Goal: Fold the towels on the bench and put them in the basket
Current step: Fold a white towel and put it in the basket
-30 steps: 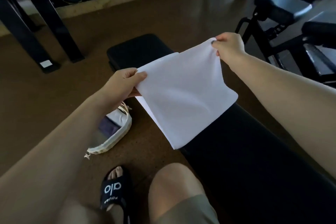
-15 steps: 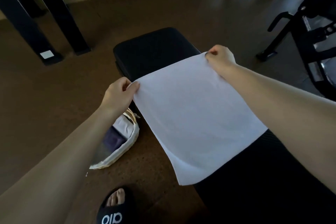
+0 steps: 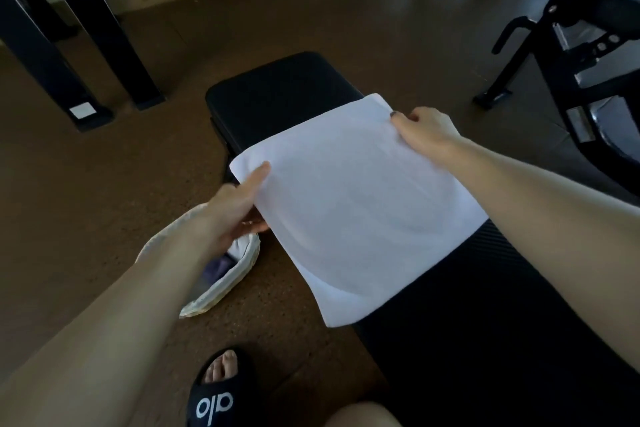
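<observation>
A white rectangular cloth towel [image 3: 356, 211] is laid out across the middle of the frame, spread flat over the black padded bench surface [image 3: 287, 94], with its lower left part overhanging the surface's edge above the brown floor [image 3: 104, 184]. So the towel's on the surface, not in the basket.

The left hand [image 3: 239, 208] is seen at the towel's left edge, centre left of the frame: the thumb is laid on top of the cloth and the other fingers are tucked underneath, so that edge is pinched in the grip. The right hand [image 3: 429, 132] is at the towel's upper right corner, right of centre, fingers curled down onto the cloth with the corner grasped; dark nail polish can be made out on one fingertip.

A pale woven basket with a white rim [image 3: 228, 277] is sat on the floor just below the left hand, lower left of centre, partly hidden by the forearm. Something purple and something white can be seen inside it, hard to tell what exactly.

A black slide sandal with white "alo" lettering [image 3: 216, 399] is worn on a foot at the bottom of the frame. Black rack legs [image 3: 114, 45] are seen upper left, and a black gym machine frame [image 3: 568, 55] upper right.
</observation>
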A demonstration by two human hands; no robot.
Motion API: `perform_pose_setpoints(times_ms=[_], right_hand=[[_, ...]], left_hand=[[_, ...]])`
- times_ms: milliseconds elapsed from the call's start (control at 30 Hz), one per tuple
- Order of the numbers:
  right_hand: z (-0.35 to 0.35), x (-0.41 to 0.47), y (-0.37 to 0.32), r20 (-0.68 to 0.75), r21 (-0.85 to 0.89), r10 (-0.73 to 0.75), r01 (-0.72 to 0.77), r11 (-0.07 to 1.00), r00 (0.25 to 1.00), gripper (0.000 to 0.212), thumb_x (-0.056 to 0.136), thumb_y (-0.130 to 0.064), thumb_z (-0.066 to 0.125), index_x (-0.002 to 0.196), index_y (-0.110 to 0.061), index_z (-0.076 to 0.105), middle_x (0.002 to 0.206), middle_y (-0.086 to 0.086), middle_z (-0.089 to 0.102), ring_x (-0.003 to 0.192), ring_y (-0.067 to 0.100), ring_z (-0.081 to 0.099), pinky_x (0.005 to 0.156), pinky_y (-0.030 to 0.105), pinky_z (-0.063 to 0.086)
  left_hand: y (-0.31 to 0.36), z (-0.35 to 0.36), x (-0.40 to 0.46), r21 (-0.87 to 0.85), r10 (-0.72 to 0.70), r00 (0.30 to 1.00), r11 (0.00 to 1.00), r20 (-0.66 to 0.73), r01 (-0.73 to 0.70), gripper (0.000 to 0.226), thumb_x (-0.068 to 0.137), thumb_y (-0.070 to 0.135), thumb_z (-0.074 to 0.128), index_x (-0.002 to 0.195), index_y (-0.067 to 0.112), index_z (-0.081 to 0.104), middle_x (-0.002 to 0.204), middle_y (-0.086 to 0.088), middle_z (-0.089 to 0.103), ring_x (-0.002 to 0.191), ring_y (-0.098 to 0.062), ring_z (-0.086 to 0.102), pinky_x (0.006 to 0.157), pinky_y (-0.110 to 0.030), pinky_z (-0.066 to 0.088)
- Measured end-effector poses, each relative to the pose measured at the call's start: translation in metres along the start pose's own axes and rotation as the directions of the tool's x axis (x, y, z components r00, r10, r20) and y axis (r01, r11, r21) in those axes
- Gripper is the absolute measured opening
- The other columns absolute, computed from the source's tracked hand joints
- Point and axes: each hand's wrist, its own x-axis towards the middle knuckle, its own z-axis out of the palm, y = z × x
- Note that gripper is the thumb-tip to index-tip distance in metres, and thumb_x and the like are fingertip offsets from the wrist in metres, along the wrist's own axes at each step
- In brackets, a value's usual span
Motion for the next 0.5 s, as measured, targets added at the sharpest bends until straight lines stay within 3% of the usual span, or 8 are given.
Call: perform_pose_setpoints(times_ms=[133,200,367,500], right_hand=[[-0.015,-0.034,0.031,0.032,-0.096,0.032,-0.029,0.995,0.999,0.048,0.097,-0.064,0.040,0.084,-0.019,0.050,0.091,0.006,0.062,0.073,0.025,0.060,0.057,0.032,0.041],[-0.021,-0.050,0.044,0.034,-0.148,0.041,-0.036,0.988,0.999,0.048,0.098,-0.065,0.040,0.093,-0.018,0.049,0.095,0.005,0.060,0.078,0.024,0.058,0.057,0.032,0.039],[-0.035,-0.089,0.073,0.032,-0.160,0.062,-0.057,0.986,0.998,0.045,0.104,-0.054,0.044,0.085,-0.014,0.052,0.091,0.009,0.061,0.071,0.022,0.056,0.057,0.033,0.039],[-0.046,-0.121,0.094,0.005,-0.118,0.059,-0.058,0.991,0.998,0.036,0.104,-0.044,0.051,0.087,-0.014,0.058,0.086,0.009,0.062,0.070,0.022,0.055,0.059,0.032,0.042]], left_hand=[[-0.027,0.027,-0.042,0.026,-0.108,0.960,0.994,0.259,0.105,0.037,0.091,0.047,0.070,0.121,0.025,0.067,0.115,0.003,0.077,0.106,-0.016,0.073,0.091,-0.039,0.060],[-0.037,0.039,-0.061,0.054,-0.144,0.939,0.990,0.313,0.134,0.038,0.089,0.036,0.075,0.124,0.024,0.065,0.117,0.001,0.076,0.109,-0.019,0.072,0.095,-0.043,0.058],[-0.051,0.065,-0.103,0.053,-0.112,0.958,0.993,0.264,0.102,0.031,0.092,0.015,0.073,0.120,0.022,0.062,0.122,-0.002,0.070,0.103,-0.018,0.068,0.065,-0.028,0.061],[-0.056,0.073,-0.121,0.140,-0.098,0.973,0.988,0.207,0.069,0.033,0.097,0.007,0.066,0.129,0.012,0.060,0.125,-0.007,0.069,0.101,-0.020,0.068,0.059,-0.026,0.060]])
